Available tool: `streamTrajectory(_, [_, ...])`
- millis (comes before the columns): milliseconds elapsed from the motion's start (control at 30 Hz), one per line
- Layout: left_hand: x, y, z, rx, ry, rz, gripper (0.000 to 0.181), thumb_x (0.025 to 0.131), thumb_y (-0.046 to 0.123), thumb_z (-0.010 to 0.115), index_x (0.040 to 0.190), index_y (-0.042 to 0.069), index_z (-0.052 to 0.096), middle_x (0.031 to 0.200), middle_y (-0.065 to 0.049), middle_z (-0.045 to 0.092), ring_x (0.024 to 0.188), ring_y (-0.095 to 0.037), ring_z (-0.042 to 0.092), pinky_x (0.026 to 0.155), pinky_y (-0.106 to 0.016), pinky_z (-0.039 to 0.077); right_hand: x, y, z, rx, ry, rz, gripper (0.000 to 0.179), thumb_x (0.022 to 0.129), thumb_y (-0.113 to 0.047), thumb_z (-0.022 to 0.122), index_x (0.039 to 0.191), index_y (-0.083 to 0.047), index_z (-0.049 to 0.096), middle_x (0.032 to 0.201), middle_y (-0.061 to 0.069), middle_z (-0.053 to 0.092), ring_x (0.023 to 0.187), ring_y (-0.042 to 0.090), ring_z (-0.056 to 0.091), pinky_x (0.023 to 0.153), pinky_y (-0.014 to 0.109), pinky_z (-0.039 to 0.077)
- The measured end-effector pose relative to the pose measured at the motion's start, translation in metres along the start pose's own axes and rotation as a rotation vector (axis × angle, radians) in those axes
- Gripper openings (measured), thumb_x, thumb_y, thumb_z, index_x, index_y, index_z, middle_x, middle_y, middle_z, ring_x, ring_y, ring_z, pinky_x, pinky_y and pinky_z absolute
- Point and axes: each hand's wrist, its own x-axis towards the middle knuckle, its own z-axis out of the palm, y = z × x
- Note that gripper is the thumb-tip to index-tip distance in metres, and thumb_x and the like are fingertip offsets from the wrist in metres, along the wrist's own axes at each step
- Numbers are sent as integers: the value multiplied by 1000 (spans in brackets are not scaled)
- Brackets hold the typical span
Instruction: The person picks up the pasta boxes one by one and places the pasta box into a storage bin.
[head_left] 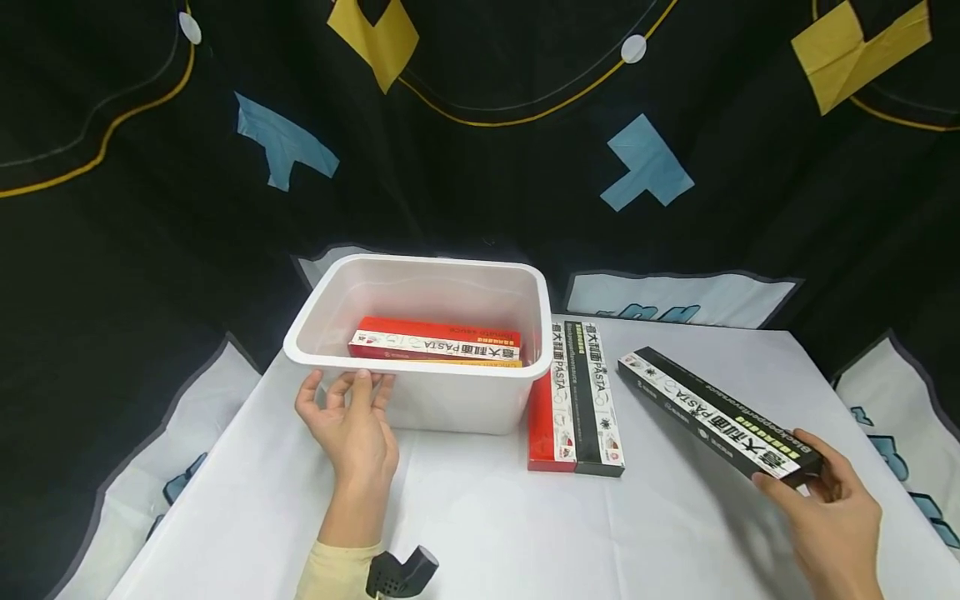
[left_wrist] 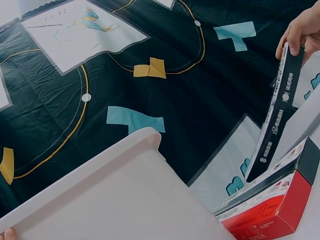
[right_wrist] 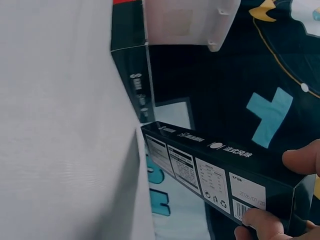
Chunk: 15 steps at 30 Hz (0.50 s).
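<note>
Pasta box (head_left: 711, 416), long black-and-white cardboard, tilts over the white table (head_left: 502, 525) in the right hand's (head_left: 836, 510) pinching grip. The left hand (head_left: 358, 437) touches the rectangular white plastic bin (head_left: 457, 402); its grip I cannot tell. Beside the bin lie 2 long cardboard boxes (head_left: 576, 400).

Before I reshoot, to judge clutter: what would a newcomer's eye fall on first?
Probably the white bin, with the left hand at its near rim and a red pasta box inside. Then, at right, the black pasta box slanting from the right hand. Behind, blue and yellow shapes stand out on dark cloth.
</note>
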Motion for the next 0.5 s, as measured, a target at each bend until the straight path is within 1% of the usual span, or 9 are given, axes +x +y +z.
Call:
streamTrajectory(67, [-1, 0, 0, 0, 0, 0, 62, 95, 4, 61, 135, 22, 18, 125, -15, 45, 112, -33, 57, 96, -39, 52, 0, -3, 0, 30, -3, -14, 84, 64, 16, 83, 137, -18, 56, 119, -3, 56, 100, 9, 53, 71, 7, 51])
streamTrajectory(133, [-1, 0, 0, -6, 3, 4, 62, 95, 4, 61, 135, 21, 18, 124, -15, 45, 111, -33, 57, 95, -39, 52, 0, -8, 1, 96, -12, -46, 83, 64, 23, 79, 136, -13, 57, 118, -2, 57, 99, 10, 54, 72, 9, 53])
streamTrajectory(167, [-1, 0, 0, -8, 3, 7, 62, 95, 4, 61, 135, 21, 18, 124, -15, 45, 111, -33, 57, 95, -39, 52, 0, -12, 2, 139, -21, -63, 83, 63, 26, 76, 135, -11, 57, 117, -1, 58, 99, 10, 55, 73, 11, 54])
streamTrajectory(300, [-1, 0, -1, -19, 4, 17, 62, 94, 3, 62, 135, 20, 19, 123, -15, 46, 107, -31, 59, 95, -40, 52, 1, -25, 8, 309, -44, -136, 80, 61, 38, 64, 131, -1, 58, 119, 8, 57, 103, 16, 58, 76, 18, 56])
streamTrajectory(433, [-1, 0, 0, -17, 1, 16, 62, 94, 3, 62, 135, 20, 19, 124, -16, 47, 107, -32, 60, 95, -40, 53, 2, -38, 13, 401, -70, -206, 78, 60, 44, 56, 129, 6, 57, 123, 15, 55, 106, 21, 58, 77, 21, 57])
streamTrajectory(500, [-1, 0, 0, -14, 2, 14, 62, 94, 3, 62, 135, 20, 19, 124, -15, 46, 108, -32, 59, 95, -40, 53, 2, -43, 15, 434, -96, -238, 78, 60, 45, 52, 129, 8, 55, 124, 17, 53, 106, 23, 57, 78, 22, 56])
